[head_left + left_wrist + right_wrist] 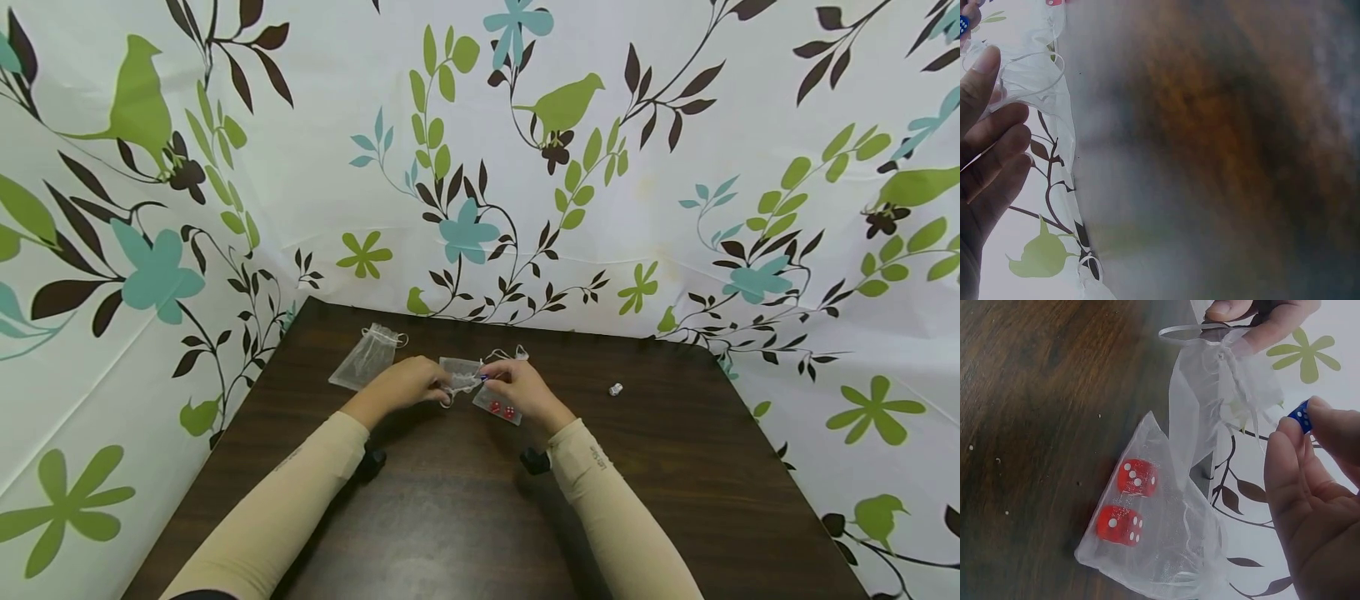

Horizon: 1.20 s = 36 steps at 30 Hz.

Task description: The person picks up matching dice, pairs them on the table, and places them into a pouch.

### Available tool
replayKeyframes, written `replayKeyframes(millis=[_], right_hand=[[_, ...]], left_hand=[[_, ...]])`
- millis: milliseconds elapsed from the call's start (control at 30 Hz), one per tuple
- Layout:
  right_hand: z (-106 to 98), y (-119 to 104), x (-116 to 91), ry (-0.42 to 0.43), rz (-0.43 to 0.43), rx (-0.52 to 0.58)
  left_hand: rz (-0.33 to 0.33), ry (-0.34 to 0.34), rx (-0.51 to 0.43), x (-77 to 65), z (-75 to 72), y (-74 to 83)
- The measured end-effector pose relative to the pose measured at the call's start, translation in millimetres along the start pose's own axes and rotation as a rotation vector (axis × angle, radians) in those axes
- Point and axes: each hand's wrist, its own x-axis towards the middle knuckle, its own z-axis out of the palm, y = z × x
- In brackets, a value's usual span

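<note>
Between thumb and fingers, my right hand (527, 390) pinches a small blue die (1300, 417) with white pips. My left hand (411, 380) holds a sheer white drawstring pouch (1194, 403) near its mouth, where a loop of white cord (1054, 65) hangs out. The blue die is just beside this pouch's gathered top. Below the right hand lies another sheer pouch (1175, 550) with two red dice inside, one red die (1137, 477) above the other red die (1120, 525) in the right wrist view.
A third sheer pouch (366, 358) lies flat at the back left of the dark wooden table (450, 517). Small white dice (616, 389) sit to the right of my right hand. A patterned white cloth (480, 167) with leaves and birds hangs behind the table and along its sides.
</note>
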Motion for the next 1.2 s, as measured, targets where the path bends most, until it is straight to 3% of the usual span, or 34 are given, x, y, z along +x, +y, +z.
replayKeyframes(millis=[367, 667, 933, 1200], right_hand=[[9, -5, -1, -0.017, -0.067, -0.020], [13, -12, 1, 0.059, -0.067, -0.121], [18, -13, -1, 0.087, -0.130, -0.277], [26, -11, -3, 0.139, -0.180, -0.538]], left_hand=[[-0.012, 0.007, -0.041, -1.9, 1.5, 2.6], [0.003, 0.011, -0.015, -0.3, 0.5, 4.7], [0.011, 0.006, 0.014, 3.6, 2.4, 8.7], [-0.010, 0.009, 0.015, 5.6, 5.2, 11.4]])
